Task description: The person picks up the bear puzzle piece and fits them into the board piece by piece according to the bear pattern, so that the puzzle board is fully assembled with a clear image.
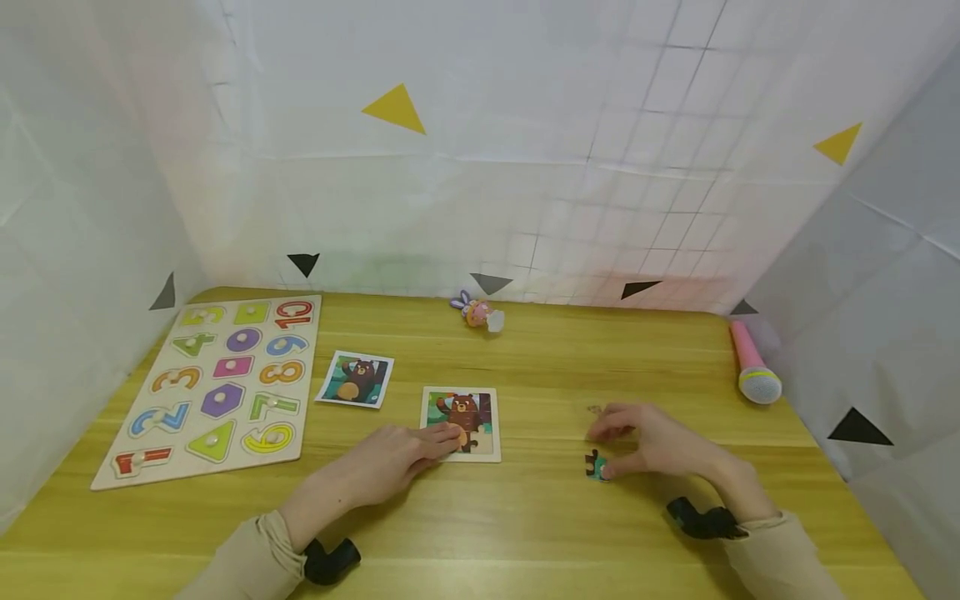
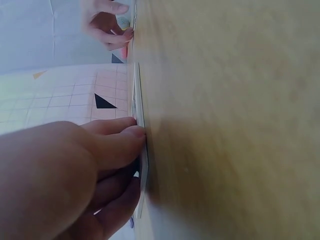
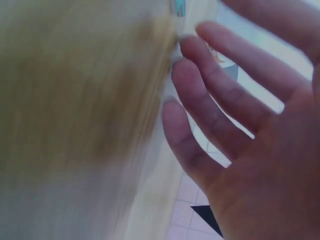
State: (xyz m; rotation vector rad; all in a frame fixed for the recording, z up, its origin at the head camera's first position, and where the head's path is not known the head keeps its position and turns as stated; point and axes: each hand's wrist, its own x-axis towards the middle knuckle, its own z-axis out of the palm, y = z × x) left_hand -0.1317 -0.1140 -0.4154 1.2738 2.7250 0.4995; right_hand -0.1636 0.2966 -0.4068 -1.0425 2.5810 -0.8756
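A small square bear jigsaw puzzle (image 1: 442,403) lies in a pale frame on the table, bare wood showing at its lower right. My left hand (image 1: 405,454) rests its fingertips on its lower left part; in the left wrist view the fingers touch the thin board's (image 2: 145,165) edge. Further right, my right hand (image 1: 648,437) is low over the table with fingers spread. Its thumb touches a teal and dark brown jigsaw piece (image 1: 592,463). By the right fingertips lies a small pale, brown-marked piece (image 1: 595,409), too indistinct to make out.
Behind the puzzle to the left lies a bear picture card (image 1: 356,380). A wooden number and shape board (image 1: 168,354) covers the table's left side. At the back is a small rabbit-eared toy (image 1: 476,312), and a pink toy microphone (image 1: 752,367) lies far right. White cloth walls surround the table.
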